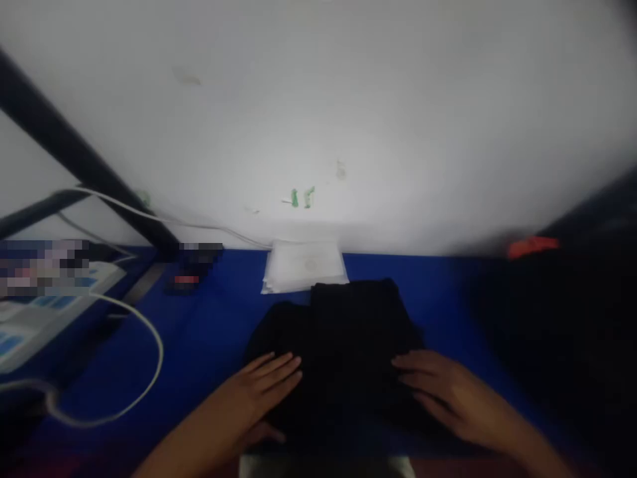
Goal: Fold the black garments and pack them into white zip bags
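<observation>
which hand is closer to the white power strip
The left hand, at the left side of the black cloth. The right hand, at the cloth's right side, is farther from the white power strip.

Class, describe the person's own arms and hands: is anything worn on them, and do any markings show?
The left hand and right hand wear no gloves. No sleeve or watch shows on the left forearm or right forearm. I make out no rings or markings, but the image is dim and blurred.
</observation>
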Available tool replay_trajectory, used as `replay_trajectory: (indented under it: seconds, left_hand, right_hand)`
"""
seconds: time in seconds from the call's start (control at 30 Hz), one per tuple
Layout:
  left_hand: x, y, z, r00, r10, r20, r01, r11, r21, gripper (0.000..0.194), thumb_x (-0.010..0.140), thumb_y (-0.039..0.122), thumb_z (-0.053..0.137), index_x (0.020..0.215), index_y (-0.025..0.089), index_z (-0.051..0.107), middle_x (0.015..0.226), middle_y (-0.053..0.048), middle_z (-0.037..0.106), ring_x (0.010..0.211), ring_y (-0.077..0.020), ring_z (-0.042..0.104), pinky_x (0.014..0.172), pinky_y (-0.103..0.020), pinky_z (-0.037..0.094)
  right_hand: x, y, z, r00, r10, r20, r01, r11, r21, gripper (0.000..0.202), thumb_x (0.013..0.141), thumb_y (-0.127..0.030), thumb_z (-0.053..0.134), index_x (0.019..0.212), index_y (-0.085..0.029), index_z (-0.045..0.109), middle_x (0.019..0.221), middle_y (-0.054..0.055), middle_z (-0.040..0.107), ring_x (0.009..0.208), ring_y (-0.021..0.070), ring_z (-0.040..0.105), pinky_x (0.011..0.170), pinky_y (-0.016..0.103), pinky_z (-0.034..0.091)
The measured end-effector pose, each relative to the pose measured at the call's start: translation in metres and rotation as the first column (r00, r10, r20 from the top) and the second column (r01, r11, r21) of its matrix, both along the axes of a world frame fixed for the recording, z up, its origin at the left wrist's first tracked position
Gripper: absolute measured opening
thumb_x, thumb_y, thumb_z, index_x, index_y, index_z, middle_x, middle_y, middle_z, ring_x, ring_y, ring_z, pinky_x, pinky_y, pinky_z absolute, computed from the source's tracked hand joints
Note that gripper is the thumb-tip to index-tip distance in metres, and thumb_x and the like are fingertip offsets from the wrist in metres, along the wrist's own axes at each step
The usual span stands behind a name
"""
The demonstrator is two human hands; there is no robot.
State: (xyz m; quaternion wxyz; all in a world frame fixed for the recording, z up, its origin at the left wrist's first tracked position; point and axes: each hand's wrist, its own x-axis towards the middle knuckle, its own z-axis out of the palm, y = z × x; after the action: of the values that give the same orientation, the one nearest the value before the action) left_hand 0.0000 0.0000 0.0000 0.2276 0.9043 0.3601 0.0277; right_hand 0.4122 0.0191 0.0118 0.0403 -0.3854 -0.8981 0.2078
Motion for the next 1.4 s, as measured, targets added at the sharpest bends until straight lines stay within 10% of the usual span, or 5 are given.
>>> replay_trajectory:
  seconds: [0.6,0.77,0.97,1.23,1.4]
  left_hand:
    - [-0.002,-0.014,0.001,0.999,0.044,0.029,-0.045,0.998,0.033,0.087,0.082,0.032,0.077,0.153,0.039,0.029,0.157,-0.003,0.037,0.140,-0.0304,0.042,0.112,-0.051,0.041]
    - [0.000,-0.019,0.001,0.993,0.054,0.105,-0.058,0.998,0.032,0.032,0.089,0.013,0.062,0.116,0.032,0.066,0.147,0.001,0.054,0.135,-0.0220,0.051,0.113,-0.039,0.042]
    - [-0.003,-0.020,0.004,0.973,0.137,0.185,-0.123,0.989,-0.085,0.007,0.093,0.020,0.061,0.090,0.026,0.064,0.135,0.000,0.063,0.130,-0.0190,0.052,0.109,-0.033,0.044]
    - [0.001,0.041,0.006,0.904,0.377,0.199,-0.403,0.909,0.106,0.018,0.100,0.034,0.047,0.093,0.023,0.059,0.089,-0.002,0.068,0.082,-0.0177,0.066,0.076,-0.030,0.052]
    - [0.026,0.083,0.016,0.930,0.357,-0.087,-0.296,0.868,0.399,0.019,0.094,0.024,0.049,0.108,0.019,0.061,0.095,-0.008,0.067,0.093,-0.0254,0.064,0.080,-0.036,0.051]
  right_hand:
    - [0.015,0.000,-0.010,0.996,-0.013,-0.089,0.011,1.000,-0.017,0.020,0.093,-0.024,0.058,0.109,-0.026,0.070,0.131,0.005,0.065,0.121,0.0225,0.062,0.100,0.039,0.055]
    - [0.017,-0.001,-0.011,0.993,-0.042,-0.114,0.037,0.998,-0.048,0.021,0.094,-0.027,0.057,0.111,-0.025,0.069,0.131,0.007,0.065,0.122,0.0236,0.060,0.101,0.040,0.054]
    - [0.017,0.004,-0.009,0.993,-0.042,-0.115,0.038,0.998,-0.041,0.018,0.094,-0.028,0.059,0.108,-0.024,0.070,0.127,0.007,0.067,0.120,0.0240,0.062,0.101,0.040,0.053]
    - [0.011,0.057,-0.003,0.992,-0.017,-0.127,0.039,0.984,0.176,0.022,0.098,-0.029,0.052,0.112,-0.023,0.067,0.109,0.008,0.071,0.101,0.0219,0.068,0.090,0.038,0.055]
    - [-0.001,0.101,-0.015,0.997,-0.057,-0.048,0.072,0.904,0.421,0.013,0.093,-0.022,0.055,0.097,-0.018,0.067,0.114,0.015,0.068,0.106,0.0296,0.064,0.091,0.050,0.053]
